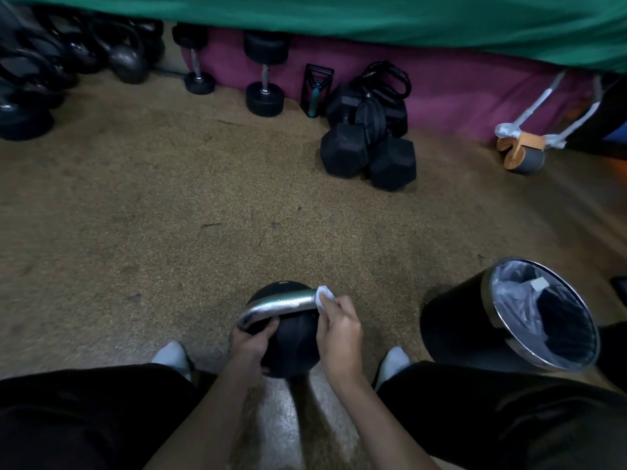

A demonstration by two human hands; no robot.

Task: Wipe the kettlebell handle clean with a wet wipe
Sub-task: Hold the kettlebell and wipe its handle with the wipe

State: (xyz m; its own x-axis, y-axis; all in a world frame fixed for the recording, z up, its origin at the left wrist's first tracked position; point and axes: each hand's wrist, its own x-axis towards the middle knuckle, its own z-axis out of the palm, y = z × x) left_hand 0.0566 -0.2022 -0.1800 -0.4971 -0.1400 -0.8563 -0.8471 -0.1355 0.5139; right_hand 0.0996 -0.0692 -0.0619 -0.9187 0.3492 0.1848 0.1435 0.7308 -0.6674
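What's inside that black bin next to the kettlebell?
The bin holds a clear plastic liner with a small pale scrap on it. Its bottom is dark, so anything deeper is hidden.

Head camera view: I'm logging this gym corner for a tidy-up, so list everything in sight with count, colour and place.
kettlebell: one, black, silver handle, floor between the feet
wet wipe: one, white, on the handle's right end
bin: one, black, clear liner, right of the kettlebell
hex dumbbells: several, black, piled by the purple pad
round dumbbells: two, black, standing against the pad
spare kettlebells: several, black, far left
roller wheel: one, orange and grey, far right
socked feet: two, white, flanking the kettlebell
left hand: grips the kettlebell at the handle's left end
right hand: pinches the wet wipe
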